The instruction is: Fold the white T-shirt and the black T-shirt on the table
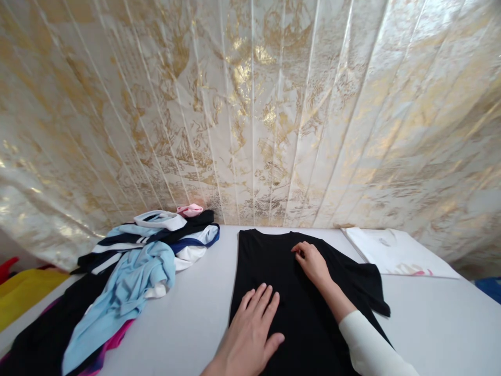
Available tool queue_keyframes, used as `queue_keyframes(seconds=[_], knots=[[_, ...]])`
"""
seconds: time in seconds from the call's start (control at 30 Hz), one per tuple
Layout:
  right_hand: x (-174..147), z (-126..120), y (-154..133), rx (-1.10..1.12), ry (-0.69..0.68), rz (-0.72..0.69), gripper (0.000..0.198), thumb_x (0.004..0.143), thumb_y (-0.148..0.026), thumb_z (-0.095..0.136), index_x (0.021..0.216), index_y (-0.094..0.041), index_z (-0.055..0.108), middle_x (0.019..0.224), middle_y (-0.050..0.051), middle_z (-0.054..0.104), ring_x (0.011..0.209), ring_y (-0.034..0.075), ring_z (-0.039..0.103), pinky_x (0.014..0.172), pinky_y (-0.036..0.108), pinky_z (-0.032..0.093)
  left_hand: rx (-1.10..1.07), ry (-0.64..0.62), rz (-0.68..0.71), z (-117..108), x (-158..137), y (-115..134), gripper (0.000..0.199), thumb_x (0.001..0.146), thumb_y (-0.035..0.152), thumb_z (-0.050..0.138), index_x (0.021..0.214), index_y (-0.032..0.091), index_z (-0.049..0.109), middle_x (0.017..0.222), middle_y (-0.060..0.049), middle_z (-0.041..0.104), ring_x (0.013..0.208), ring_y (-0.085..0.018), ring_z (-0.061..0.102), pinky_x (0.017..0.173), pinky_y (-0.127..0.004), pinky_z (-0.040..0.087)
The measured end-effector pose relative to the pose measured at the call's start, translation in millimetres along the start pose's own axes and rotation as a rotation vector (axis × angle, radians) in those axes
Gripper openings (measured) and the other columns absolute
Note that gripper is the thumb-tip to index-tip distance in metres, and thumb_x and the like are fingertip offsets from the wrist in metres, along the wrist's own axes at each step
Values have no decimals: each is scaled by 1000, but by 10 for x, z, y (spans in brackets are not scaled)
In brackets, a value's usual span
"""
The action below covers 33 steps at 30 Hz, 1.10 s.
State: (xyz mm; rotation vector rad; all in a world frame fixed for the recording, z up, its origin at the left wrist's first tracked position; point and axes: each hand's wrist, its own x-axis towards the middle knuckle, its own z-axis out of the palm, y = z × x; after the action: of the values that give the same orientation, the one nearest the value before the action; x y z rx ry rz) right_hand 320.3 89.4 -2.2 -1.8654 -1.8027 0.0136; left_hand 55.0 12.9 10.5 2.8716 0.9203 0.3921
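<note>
A black T-shirt (289,303) lies spread on the white table in front of me. One short sleeve sticks out on its right side, while the left edge runs straight with no sleeve showing. My left hand (254,329) rests flat on the shirt's lower left part, fingers stretched and thumb apart. Close below the neckline, my right hand (311,263) has its fingers bent toward the thumb in a pinch at the black cloth. How much fabric is between those fingertips is hard to see.
At the left is a loose heap of clothes (129,287) in light blue, black, white and pink. A folded white T-shirt (395,250) lies at the back right of the table (442,324). Yellow cloth (31,292) shows past the left edge. Behind hangs a white-and-gold curtain (250,115).
</note>
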Motion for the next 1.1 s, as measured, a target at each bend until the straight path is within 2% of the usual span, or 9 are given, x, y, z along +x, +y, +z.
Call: queue_keyframes(seconds=[0.1,0.2,0.27,0.37,0.5,0.63,0.77,0.93,1.1], knots=[[-22,-30,-128,8,-6,-27,29,78,-7,43,91,-20,66,93,7,63,93,22,58,82,34,46,-13,-11,-2,18,3,-19,55,91,36,59,141,22,42,150,-11,36,138,-30,34,107,-50,38],[-67,-13,-407,45,-30,-95,40,80,-5,39,109,-19,62,113,8,63,108,20,57,90,32,46,-27,30,-21,41,0,-35,51,91,34,59,139,24,44,152,-11,32,139,-30,32,107,-50,39],[-110,46,-624,73,-61,-158,46,81,-3,38,118,-20,58,123,7,61,117,17,54,95,31,45,-34,76,-48,44,-15,-33,45,92,32,57,136,25,48,153,-11,31,139,-31,32,106,-51,40],[-179,190,-863,110,-155,-241,51,82,-3,36,127,-20,54,135,8,56,131,19,45,101,37,42,-49,126,-100,31,-68,-9,36,94,31,53,130,26,54,149,-11,38,134,-31,39,103,-50,44],[-253,375,-913,62,-232,-317,50,88,-9,38,136,-17,49,146,12,45,138,23,36,105,47,38,-61,139,-202,40,-176,12,34,94,24,47,127,21,55,135,-11,53,120,-27,54,96,-44,51],[-281,445,-856,-21,-203,-373,49,92,-16,39,141,-17,44,150,10,39,139,22,33,111,46,31,4,124,-191,89,-243,4,36,92,21,47,128,17,54,133,-11,56,120,-27,54,97,-44,50],[-282,425,-870,-59,-206,-364,48,94,-23,40,142,-20,42,151,8,36,141,22,30,112,46,29,88,70,-86,115,-275,57,48,90,24,51,137,18,46,144,-10,46,128,-30,47,100,-46,46],[-288,390,-909,-92,-237,-339,48,96,-27,39,144,-19,40,153,7,33,142,22,26,114,44,26,123,13,-25,171,-434,193,64,88,27,53,147,13,31,151,-12,31,135,-31,39,102,-47,44],[-299,393,-917,-93,-250,-327,48,97,-28,37,144,-18,40,154,8,31,142,23,26,114,45,24,119,46,56,363,-716,273,80,90,40,54,152,12,11,151,-14,29,135,-30,39,100,-41,45]])
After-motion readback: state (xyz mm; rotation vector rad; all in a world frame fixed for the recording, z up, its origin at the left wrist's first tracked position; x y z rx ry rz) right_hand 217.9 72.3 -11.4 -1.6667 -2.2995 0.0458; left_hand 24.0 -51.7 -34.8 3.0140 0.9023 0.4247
